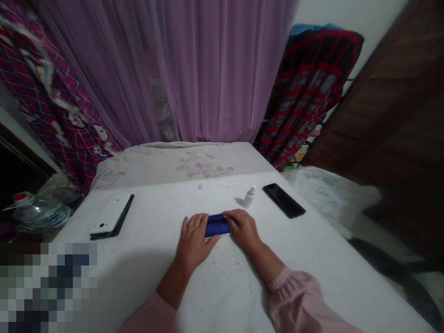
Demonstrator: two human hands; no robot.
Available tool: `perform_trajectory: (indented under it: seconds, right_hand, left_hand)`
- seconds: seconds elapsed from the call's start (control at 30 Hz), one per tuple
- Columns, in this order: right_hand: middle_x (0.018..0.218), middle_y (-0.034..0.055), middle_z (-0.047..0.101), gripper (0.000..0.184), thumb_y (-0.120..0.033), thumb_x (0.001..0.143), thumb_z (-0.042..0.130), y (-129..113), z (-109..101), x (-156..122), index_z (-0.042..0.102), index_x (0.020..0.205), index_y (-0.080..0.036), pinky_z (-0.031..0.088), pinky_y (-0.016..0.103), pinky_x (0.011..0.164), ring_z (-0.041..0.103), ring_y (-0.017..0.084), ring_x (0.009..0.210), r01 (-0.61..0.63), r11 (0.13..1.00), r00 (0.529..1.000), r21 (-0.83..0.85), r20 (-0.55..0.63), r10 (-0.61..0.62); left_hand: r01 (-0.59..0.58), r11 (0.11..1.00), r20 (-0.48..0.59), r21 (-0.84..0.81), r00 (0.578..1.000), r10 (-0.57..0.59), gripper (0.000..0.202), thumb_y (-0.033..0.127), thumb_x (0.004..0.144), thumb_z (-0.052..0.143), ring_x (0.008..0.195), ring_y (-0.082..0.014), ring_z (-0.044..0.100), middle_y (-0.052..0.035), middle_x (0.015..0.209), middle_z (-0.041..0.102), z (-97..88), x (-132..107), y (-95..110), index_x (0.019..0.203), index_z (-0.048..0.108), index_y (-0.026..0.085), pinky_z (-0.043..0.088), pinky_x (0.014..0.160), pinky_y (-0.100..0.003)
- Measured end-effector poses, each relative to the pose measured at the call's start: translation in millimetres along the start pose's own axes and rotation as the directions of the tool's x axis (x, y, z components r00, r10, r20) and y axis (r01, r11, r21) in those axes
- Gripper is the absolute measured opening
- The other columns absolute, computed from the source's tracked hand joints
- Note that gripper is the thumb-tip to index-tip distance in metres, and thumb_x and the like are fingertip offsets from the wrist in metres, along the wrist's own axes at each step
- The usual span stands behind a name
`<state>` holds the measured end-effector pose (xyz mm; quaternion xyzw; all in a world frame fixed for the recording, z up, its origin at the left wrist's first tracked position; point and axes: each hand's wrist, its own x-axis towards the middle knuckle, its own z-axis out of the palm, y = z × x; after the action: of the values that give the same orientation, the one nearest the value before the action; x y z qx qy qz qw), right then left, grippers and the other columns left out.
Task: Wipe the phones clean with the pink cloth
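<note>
A phone [218, 226] with a white lower edge and a deep blue face lies on the white-covered table in front of me. My left hand [194, 238] grips its left end, fingers along the far side and thumb at the near edge. My right hand [243, 226] is closed at the right end, its bent fingers pressed to the far right corner. Whether those fingertips pinch something thin, such as a cloth or film, I cannot make out. Just beyond the right hand stands a small white spray bottle [249, 198].
To the right lies a black phone [284, 200]. On the left, a white phone [109, 213] rests on a dark flat thing [122, 221]. A small pale square [200, 187] is farther back. Purple curtains [222, 69] hang behind; a large water bottle [38, 210] stands at far left.
</note>
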<state>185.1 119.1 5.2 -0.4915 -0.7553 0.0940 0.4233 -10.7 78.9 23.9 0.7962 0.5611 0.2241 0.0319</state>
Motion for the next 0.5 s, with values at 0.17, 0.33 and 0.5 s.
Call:
perform_trajectory:
  seconds: [0.17,0.33,0.5]
  right_hand:
    - [0.086,0.0039,0.073,0.026,-0.011,0.083,0.053,-14.9,-20.2,-29.4,0.071,0.096,-0.024,0.053,0.031,0.075,0.065,0.018,0.081,0.032,0.999,0.999,0.031,0.015,-0.033]
    - [0.090,0.0048,0.073,0.023,-0.014,0.085,0.053,-11.8,-15.3,-24.5,0.071,0.095,-0.024,0.054,0.034,0.078,0.065,0.020,0.084,0.002,1.000,1.000,0.029,-0.006,-0.001]
    - [0.089,0.0049,0.074,0.019,-0.019,0.086,0.055,-10.3,-2.1,-6.7,0.072,0.093,-0.024,0.053,0.036,0.079,0.065,0.021,0.085,-0.044,0.999,0.999,0.002,-0.028,0.044]
  left_hand:
    - [0.002,1.000,-0.008,-0.002,1.000,-0.002,0.052,0.041,0.088,0.058,0.125,-0.0299,0.049,-0.0137,0.132,0.057,0.8,-0.1,0.7,0.134,0.047,0.019,0.024,0.112,-0.058]
    - [-0.006,1.000,-0.007,0.007,1.000,0.006,0.053,0.041,0.088,0.058,0.126,-0.0311,0.049,-0.0146,0.133,0.057,0.6,-0.4,0.1,0.134,0.047,0.018,0.024,0.112,-0.058]
    - [-0.015,1.000,-0.009,0.011,1.000,0.015,0.053,0.041,0.088,0.058,0.126,-0.0308,0.049,-0.0143,0.132,0.057,0.1,-0.6,-0.1,0.134,0.046,0.018,0.025,0.112,-0.058]
